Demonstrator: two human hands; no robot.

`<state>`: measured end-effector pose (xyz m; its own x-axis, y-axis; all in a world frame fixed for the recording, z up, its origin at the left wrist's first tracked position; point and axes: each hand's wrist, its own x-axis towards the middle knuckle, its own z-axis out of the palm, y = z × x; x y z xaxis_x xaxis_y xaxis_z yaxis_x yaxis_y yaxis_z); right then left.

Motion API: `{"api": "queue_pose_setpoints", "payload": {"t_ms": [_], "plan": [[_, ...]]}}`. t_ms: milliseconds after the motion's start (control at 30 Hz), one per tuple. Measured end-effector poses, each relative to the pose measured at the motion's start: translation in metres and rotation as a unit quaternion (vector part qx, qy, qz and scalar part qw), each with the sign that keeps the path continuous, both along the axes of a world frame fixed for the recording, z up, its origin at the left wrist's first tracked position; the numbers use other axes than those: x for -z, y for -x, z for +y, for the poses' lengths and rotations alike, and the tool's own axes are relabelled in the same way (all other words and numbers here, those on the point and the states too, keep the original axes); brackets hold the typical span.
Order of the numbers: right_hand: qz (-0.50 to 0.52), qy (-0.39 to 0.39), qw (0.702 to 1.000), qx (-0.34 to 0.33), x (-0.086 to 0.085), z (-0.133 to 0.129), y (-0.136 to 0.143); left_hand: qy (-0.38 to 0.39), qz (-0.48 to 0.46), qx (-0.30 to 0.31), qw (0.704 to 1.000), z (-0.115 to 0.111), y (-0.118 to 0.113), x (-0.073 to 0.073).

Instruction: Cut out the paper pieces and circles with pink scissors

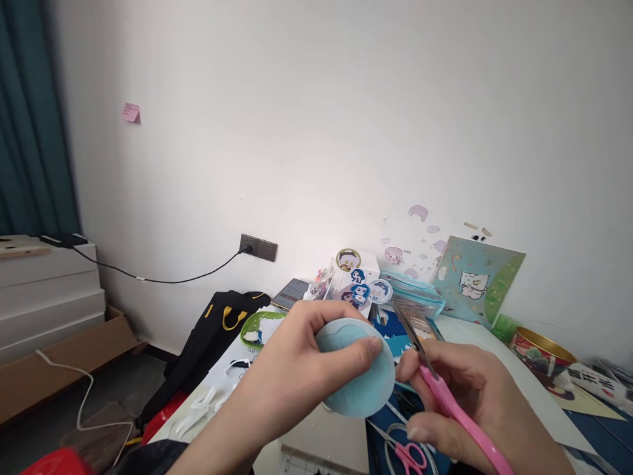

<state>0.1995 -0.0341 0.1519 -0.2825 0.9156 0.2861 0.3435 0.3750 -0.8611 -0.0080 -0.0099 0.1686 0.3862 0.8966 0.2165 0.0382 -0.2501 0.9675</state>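
Observation:
My left hand (301,369) grips a pale blue round disc (363,389) with a whitish rim, the thumb pressed on its face and the fingers behind it. Beside it, my right hand (487,382) holds pink-handled scissors (440,389), seen nearly edge-on. Their dark blades point up and to the left, near the disc's right edge but apart from it. A second pair of pink scissors (410,456) lies on the table below my right hand. White paper scraps (200,412) are strewn to the left of my left forearm.
Round character stickers (360,295), a light blue pouch (413,293) and a phone (291,293) sit along the wall. Further right are a green-blue folder (482,280) and a tin bowl (541,349). A black bag (210,336) leans at the table's left side.

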Motion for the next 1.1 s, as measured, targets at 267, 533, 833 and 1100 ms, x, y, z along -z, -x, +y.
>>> {"api": "queue_pose_setpoints", "payload": {"t_ms": [267, 533, 833, 1100], "plan": [[0.018, 0.004, 0.999, 0.031, -0.005, 0.001, 0.021, -0.029, -0.020, 0.009, 0.999, -0.002, -0.003, 0.001], [0.065, 0.004, 0.998, 0.004, -0.001, 0.003, 0.026, -0.026, -0.035, 0.002, 0.999, -0.001, -0.004, 0.001], [0.019, -0.048, 0.996, 0.075, -0.002, -0.001, 0.028, -0.027, -0.017, 0.008, 0.999, 0.001, -0.002, 0.006], [0.051, -0.063, 0.996, 0.044, -0.002, -0.005, 0.026, 0.004, -0.037, 0.004, 0.999, -0.004, -0.006, -0.002]]}}
